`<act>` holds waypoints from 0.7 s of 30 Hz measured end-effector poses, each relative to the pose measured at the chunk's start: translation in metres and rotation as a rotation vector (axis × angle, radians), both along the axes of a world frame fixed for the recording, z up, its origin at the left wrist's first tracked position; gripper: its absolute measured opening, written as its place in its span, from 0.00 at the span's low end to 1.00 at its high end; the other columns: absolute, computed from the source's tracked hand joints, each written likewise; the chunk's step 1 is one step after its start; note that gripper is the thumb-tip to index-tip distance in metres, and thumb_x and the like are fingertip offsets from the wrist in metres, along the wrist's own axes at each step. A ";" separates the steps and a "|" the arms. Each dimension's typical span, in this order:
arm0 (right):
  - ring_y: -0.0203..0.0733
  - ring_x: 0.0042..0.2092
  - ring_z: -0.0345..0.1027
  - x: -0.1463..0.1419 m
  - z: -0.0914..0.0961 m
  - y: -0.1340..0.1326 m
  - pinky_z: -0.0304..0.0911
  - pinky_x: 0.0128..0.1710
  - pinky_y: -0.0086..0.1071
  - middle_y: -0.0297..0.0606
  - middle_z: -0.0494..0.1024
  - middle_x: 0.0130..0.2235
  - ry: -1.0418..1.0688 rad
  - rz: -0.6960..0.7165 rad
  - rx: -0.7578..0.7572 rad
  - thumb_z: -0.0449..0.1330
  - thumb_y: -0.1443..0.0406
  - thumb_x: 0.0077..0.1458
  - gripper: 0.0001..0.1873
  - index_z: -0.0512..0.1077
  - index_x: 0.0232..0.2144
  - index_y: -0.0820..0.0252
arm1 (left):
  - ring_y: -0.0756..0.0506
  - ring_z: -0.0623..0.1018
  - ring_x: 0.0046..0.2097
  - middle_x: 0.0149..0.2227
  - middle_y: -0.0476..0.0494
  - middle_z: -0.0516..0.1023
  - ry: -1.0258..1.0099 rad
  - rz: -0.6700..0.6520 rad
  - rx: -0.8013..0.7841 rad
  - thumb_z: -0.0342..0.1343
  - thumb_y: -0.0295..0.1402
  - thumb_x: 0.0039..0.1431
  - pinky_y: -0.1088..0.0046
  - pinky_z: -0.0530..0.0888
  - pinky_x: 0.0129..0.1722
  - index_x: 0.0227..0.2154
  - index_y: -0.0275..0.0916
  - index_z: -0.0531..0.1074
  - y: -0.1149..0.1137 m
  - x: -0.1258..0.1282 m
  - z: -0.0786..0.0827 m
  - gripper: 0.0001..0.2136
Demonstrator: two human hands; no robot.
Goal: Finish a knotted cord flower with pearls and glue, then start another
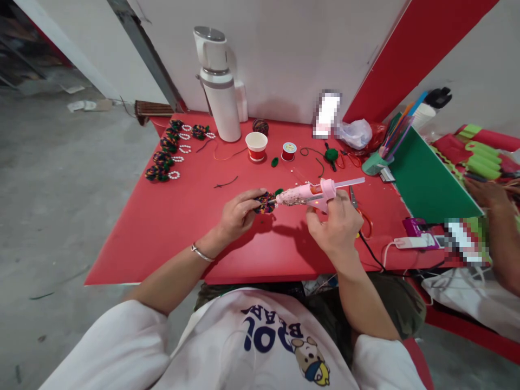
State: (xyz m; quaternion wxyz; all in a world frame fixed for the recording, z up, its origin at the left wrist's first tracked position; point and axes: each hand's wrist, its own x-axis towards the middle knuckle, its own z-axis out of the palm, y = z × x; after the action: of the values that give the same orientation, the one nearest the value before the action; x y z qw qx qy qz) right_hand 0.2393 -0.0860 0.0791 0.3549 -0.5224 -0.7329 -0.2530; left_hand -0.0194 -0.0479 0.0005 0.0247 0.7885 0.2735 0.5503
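Note:
My left hand [239,212] is closed on a small multicoloured yarn piece [265,203], pinched between thumb and fingers above the red table. In my right hand [336,219] is a pink hot glue gun [303,194], its handle wrapped by my fingers and a clear glue stick [351,182] poking out of its back. The gun's nozzle points left and meets or nearly touches the yarn piece; exact contact I cannot tell. A bit of green fuzz [278,192] shows just behind the nozzle.
Several yarn pieces with white bead loops [162,158] line the left side. Behind my hands stand a paper cup [257,147], a thread spool [288,151] and a tall white flask [222,103]. Orange-handled scissors [366,225] lie beside my right hand. A co-worker's arm [501,233] is at right.

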 end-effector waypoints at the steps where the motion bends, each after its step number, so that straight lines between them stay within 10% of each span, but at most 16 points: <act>1: 0.47 0.37 0.73 0.000 0.000 0.000 0.66 0.35 0.36 0.47 0.78 0.40 -0.002 -0.008 -0.005 0.60 0.64 0.57 0.15 0.71 0.47 0.62 | 0.43 0.82 0.55 0.54 0.37 0.82 0.012 0.013 0.006 0.55 0.27 0.68 0.63 0.82 0.50 0.48 0.44 0.68 0.000 0.000 0.000 0.09; 21: 0.46 0.37 0.71 -0.002 0.000 -0.001 0.64 0.34 0.35 0.46 0.78 0.39 -0.045 0.012 -0.045 0.57 0.67 0.57 0.13 0.71 0.45 0.62 | 0.44 0.83 0.53 0.52 0.36 0.82 0.016 0.036 0.076 0.54 0.25 0.69 0.67 0.83 0.46 0.48 0.43 0.68 0.000 0.004 0.002 0.09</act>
State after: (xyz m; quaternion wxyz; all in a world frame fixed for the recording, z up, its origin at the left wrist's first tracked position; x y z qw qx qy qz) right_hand 0.2371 -0.0870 0.0795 0.3282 -0.5200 -0.7492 -0.2461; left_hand -0.0158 -0.0483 0.0023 -0.0172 0.7882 0.2666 0.5544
